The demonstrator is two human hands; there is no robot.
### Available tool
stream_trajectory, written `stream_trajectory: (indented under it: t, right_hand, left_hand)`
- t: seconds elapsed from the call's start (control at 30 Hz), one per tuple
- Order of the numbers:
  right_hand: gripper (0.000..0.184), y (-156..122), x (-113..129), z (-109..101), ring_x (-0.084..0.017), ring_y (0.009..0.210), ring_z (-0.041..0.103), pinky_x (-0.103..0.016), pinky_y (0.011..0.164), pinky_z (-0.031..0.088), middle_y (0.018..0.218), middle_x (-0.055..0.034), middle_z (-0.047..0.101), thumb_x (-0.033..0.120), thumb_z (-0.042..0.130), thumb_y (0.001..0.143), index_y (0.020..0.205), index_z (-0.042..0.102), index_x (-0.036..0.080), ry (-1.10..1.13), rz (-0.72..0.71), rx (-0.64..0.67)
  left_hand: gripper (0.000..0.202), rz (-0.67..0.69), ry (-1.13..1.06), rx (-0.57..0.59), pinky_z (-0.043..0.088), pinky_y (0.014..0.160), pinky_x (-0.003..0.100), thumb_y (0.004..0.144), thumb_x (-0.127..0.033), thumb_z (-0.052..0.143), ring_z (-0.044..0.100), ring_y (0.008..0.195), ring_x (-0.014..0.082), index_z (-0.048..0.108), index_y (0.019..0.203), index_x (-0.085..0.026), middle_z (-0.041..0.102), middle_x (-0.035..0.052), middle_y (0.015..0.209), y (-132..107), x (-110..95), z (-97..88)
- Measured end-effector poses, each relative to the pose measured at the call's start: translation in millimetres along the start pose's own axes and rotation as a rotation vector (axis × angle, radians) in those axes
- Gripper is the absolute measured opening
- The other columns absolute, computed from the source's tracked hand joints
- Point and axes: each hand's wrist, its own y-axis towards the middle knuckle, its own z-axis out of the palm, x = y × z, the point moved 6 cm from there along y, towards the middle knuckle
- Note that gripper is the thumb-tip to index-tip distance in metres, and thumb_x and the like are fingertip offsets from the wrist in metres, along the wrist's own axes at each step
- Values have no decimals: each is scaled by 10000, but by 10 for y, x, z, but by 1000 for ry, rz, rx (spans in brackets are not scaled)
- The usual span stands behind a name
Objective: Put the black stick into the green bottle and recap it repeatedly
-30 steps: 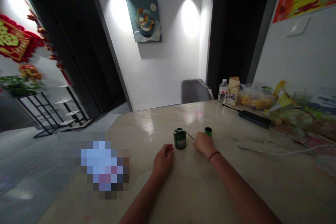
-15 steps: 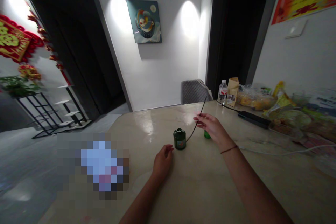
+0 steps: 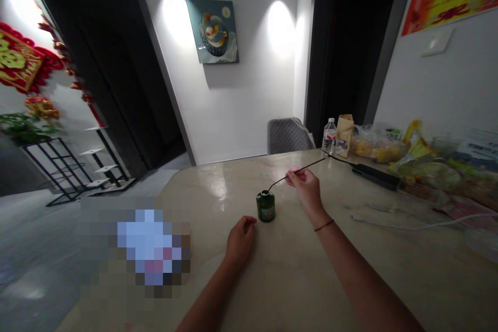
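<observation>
A small dark green glass bottle (image 3: 265,208) with a label stands upright on the table. Pinched between the fingers of my right hand (image 3: 306,187) is a thin dark, bent stick (image 3: 311,165). Its lower end meets the bottle's open mouth; whether it goes inside I cannot tell. The other end points up and to the right. My left hand (image 3: 241,238) lies on the table just left of the bottle, fingers curled in, with nothing visible in them. Its fingertips are close to the glass, and contact is unclear.
On the right of the stone-look table (image 3: 288,280) lie a black power strip (image 3: 375,176), a white cable (image 3: 404,227) and several food bags (image 3: 424,171). A water bottle (image 3: 329,136) and paper bag (image 3: 344,135) stand behind. A grey chair (image 3: 288,136) is beyond.
My right hand has turned and shifted slightly left, tipping the stick flatter. The stick's lower end went from beside the bottle up to its mouth. The green object behind my hand no longer shows.
</observation>
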Motion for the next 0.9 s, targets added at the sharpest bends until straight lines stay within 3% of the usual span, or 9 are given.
stream_trajectory:
  t: [0.27, 0.43, 0.9]
  right_hand:
    - [292, -12, 130, -9, -165, 623, 629, -303, 629, 515, 620, -17, 620, 423, 643, 641, 692, 535, 157, -166, -162, 12]
    - [246, -99, 239, 108, -163, 650, 625, -284, 648, 501, 682, -49, 648, 388, 624, 673, 702, 560, 152, -253, -231, 127]
    - [167, -235, -248, 295, -168, 688, 656, -259, 614, 499, 741, -42, 679, 338, 523, 765, 803, 583, 187, -425, -136, 268]
  left_hand:
    - [153, 7, -18, 9, 449, 722, 260, 743, -226, 448, 609, 784, 155, 583, 806, -193, 660, 25, 829, -9, -23, -6]
    - [139, -5, -17, 13, 448, 740, 248, 756, -205, 443, 609, 799, 144, 573, 803, -192, 657, 22, 839, -3, -11, 4]
    - [161, 19, -15, 18, 449, 748, 249, 767, -197, 424, 605, 810, 138, 568, 837, -183, 652, 25, 859, 16, 53, 33]
